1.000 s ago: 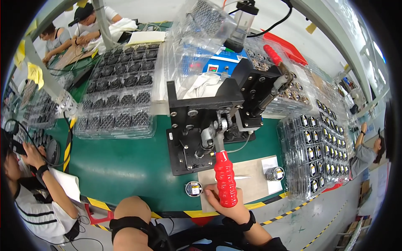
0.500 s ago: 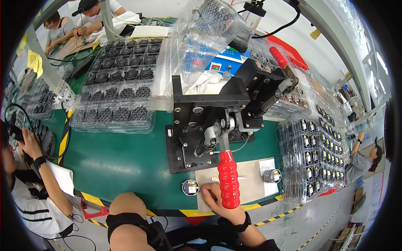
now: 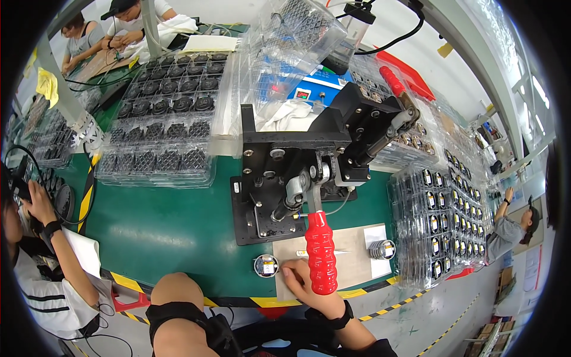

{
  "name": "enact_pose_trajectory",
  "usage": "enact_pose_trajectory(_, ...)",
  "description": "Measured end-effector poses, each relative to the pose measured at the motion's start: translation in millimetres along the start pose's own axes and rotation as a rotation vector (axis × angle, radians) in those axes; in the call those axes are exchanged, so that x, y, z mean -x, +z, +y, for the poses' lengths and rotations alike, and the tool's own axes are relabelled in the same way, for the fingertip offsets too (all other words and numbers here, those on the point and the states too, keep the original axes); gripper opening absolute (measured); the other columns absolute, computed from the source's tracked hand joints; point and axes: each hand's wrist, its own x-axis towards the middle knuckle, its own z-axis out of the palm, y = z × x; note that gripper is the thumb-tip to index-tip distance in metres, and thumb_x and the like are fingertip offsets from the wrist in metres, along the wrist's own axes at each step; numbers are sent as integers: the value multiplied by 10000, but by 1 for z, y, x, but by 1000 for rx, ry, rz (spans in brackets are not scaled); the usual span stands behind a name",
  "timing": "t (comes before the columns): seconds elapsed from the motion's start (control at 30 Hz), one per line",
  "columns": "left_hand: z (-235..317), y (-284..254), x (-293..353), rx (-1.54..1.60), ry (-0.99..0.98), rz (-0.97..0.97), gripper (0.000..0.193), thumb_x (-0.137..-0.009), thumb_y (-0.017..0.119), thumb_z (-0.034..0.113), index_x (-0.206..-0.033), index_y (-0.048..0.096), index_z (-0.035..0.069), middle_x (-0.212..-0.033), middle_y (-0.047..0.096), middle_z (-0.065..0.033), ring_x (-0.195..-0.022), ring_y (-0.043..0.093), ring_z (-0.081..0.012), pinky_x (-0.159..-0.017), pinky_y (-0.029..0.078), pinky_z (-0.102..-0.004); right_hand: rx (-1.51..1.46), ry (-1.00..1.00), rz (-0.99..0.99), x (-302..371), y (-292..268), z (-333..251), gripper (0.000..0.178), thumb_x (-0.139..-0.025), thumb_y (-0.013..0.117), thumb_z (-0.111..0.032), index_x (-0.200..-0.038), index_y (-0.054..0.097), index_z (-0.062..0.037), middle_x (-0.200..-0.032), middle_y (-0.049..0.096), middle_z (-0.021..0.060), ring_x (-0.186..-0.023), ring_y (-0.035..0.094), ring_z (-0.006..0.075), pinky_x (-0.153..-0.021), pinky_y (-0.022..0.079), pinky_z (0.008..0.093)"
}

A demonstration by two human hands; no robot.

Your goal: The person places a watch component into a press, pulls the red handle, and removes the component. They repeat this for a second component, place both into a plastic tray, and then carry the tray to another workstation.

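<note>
My right hand (image 3: 302, 282) lies on the beige mat (image 3: 351, 245), partly behind the red ribbed handle (image 3: 321, 253) of a black toggle press (image 3: 297, 154). Its thumb and visible fingers are a little apart, with nothing seen in them. Just left of the fingertips stands a small round part (image 3: 266, 266) with a clear rim and a pale label. A thin white pen-like tool (image 3: 302, 253) rests beyond the fingers. My left hand (image 3: 178, 290) is bent over at the table's front edge, back upward, fingers hidden.
A stack of round parts (image 3: 382, 250) stands on white paper at right. Beyond it are clear trays (image 3: 437, 220) of labelled parts. More trays (image 3: 160, 137) with black parts stand at left, near a blue box (image 3: 324, 86). Co-workers (image 3: 53, 256) sit at left and farther off.
The whole view has shifted slightly, so things appear a little farther left. Both hands, the handle and the round part keep their places relative to each other.
</note>
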Motion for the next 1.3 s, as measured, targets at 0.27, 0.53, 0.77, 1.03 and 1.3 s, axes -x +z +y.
enact_pose_trajectory(0.27,-5,-4,2,74,-31,-31,178,-786,508,50,-613,545,74,-526,453,-34,-447,473,-174,-394,352,-305,13,13,48,-8,-7,-6,84,-821,648,-138,-867,603,-84,-726,616,59,-590,616,239,-514,475,328)
enact_pose_trajectory(0.53,-8,-7,5,89,14,-127,157,-782,483,27,-632,532,32,-545,474,-77,-452,489,-216,-413,380,-319,88,-35,81,-11,-17,-17,61,-830,639,-131,-852,603,-89,-734,620,50,-588,617,231,-519,479,329)
enact_pose_trajectory(0.77,-5,-8,4,184,-10,-40,125,-807,479,29,-691,517,57,-583,476,-72,-472,491,-212,-416,381,-324,46,-48,112,-11,-11,-15,64,-828,641,-126,-849,597,-85,-742,626,50,-594,619,231,-521,479,327)
enact_pose_trajectory(1.03,-2,-10,3,122,-7,-106,141,-839,461,65,-711,520,65,-592,476,-69,-481,495,-210,-406,367,-328,26,5,69,-11,-13,-18,63,-820,640,-120,-853,600,-83,-732,623,53,-592,619,228,-523,481,326)
enact_pose_trajectory(1.3,-2,-9,2,73,5,-103,129,-826,470,65,-714,533,56,-590,480,-66,-483,503,-206,-399,353,-321,58,-11,65,-11,-14,-17,64,-817,638,-116,-868,610,-88,-689,603,56,-570,605,229,-510,468,332)
